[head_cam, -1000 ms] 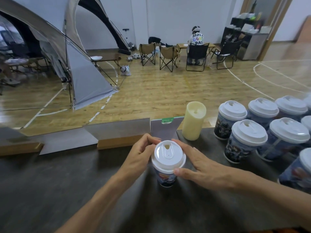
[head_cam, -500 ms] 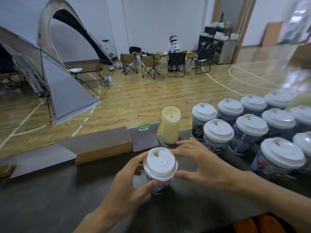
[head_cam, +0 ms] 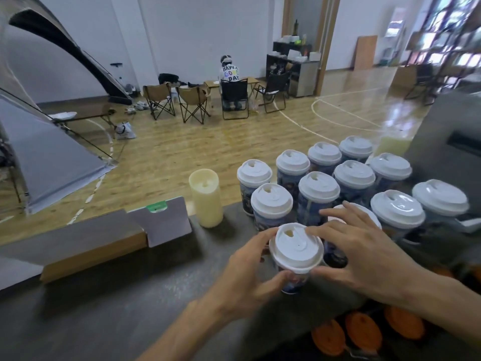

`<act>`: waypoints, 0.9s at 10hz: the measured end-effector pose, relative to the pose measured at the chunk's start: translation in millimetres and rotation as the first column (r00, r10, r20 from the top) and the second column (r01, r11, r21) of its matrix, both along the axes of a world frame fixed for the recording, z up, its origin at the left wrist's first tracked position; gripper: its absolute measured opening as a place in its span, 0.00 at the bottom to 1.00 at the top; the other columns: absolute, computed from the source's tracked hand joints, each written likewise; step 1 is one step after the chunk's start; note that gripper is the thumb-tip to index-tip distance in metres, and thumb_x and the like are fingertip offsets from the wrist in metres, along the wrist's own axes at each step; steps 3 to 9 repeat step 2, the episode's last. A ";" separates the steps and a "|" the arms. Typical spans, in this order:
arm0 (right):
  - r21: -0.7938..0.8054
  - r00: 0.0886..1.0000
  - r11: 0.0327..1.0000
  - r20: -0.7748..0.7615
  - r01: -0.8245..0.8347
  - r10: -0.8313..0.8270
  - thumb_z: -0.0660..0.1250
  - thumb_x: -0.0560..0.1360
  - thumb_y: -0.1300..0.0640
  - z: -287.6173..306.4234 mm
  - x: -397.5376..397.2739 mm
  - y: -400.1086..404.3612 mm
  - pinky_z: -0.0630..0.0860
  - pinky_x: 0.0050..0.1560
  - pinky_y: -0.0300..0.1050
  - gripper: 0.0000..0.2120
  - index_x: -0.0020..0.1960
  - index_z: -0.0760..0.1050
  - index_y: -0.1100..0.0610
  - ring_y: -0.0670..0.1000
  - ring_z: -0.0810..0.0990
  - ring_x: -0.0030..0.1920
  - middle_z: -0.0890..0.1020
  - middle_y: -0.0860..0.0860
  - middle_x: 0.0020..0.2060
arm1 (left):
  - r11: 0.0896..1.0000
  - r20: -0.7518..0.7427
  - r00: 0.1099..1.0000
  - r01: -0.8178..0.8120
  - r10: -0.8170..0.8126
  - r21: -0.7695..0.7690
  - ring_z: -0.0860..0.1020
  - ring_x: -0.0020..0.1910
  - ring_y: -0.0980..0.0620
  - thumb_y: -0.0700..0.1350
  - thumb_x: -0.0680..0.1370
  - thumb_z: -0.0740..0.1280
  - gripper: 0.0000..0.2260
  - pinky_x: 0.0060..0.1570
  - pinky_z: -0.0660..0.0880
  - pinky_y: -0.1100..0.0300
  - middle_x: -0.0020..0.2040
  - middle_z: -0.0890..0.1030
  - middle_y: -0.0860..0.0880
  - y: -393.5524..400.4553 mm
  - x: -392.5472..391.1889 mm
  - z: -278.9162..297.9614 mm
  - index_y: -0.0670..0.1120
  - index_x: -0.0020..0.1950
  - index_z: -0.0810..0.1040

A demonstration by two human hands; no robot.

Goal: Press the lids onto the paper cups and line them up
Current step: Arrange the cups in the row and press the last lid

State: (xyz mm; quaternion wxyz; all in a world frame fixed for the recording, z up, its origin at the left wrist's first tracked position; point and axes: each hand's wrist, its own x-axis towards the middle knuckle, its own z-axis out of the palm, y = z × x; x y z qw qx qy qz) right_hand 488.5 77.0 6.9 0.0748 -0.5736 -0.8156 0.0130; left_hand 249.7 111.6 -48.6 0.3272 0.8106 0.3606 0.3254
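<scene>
A paper cup with a printed wall and a white lid [head_cam: 296, 252] stands on the dark table [head_cam: 104, 308], just in front of the group of lidded cups [head_cam: 270, 201]. My left hand [head_cam: 247, 274] grips this cup from the left, fingers behind it and thumb under the lid's rim. My right hand [head_cam: 364, 254] reaches in from the right with straight, spread fingers. Its index fingertip and thumb touch the lid's rim, and its other fingers lie over a neighbouring lidded cup [head_cam: 335, 254] that is partly hidden. Several lidded cups stand in rows at the right.
A cream cylinder like a candle [head_cam: 205, 201] stands left of the cups, beside a grey card in a wooden holder [head_cam: 91, 254]. A grey machine [head_cam: 447, 142] rises at the far right. Orange round objects [head_cam: 364, 332] lie below the table's near edge.
Both hands have carried the lidded cup to the right, up to the group of cups. My view has turned right, so more cups show.
</scene>
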 end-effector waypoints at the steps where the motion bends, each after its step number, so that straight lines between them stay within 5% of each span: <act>1: 0.015 1.000 1.000 -0.016 0.001 -0.001 0.53 0.69 0.22 -10.7 10.3 5.0 0.56 0.79 0.57 0.40 0.71 0.73 0.44 0.47 0.68 0.74 0.80 0.44 0.64 | 1.000 0.006 1.000 -0.023 0.023 0.016 0.73 0.67 0.64 0.53 0.76 0.73 0.31 0.65 0.70 0.68 0.71 0.73 0.64 5.4 8.3 -5.0 0.58 0.76 0.66; 2: 0.002 1.000 1.000 -0.019 -0.018 0.018 0.59 0.66 0.24 -17.2 17.2 8.0 0.53 0.80 0.55 0.39 0.73 0.69 0.41 0.46 0.67 0.73 0.77 0.40 0.65 | 1.000 0.013 1.000 -0.025 0.025 -0.015 0.73 0.68 0.65 0.54 0.75 0.74 0.32 0.64 0.69 0.70 0.70 0.73 0.65 4.7 8.8 -8.0 0.57 0.76 0.64; 9: 0.002 1.000 1.000 -0.019 -0.018 0.018 0.59 0.66 0.24 -17.2 17.2 8.0 0.53 0.80 0.55 0.39 0.73 0.69 0.41 0.46 0.67 0.73 0.77 0.40 0.65 | 1.000 0.013 1.000 -0.025 0.025 -0.015 0.73 0.68 0.65 0.54 0.75 0.74 0.32 0.64 0.69 0.70 0.70 0.73 0.65 4.7 8.8 -8.0 0.57 0.76 0.64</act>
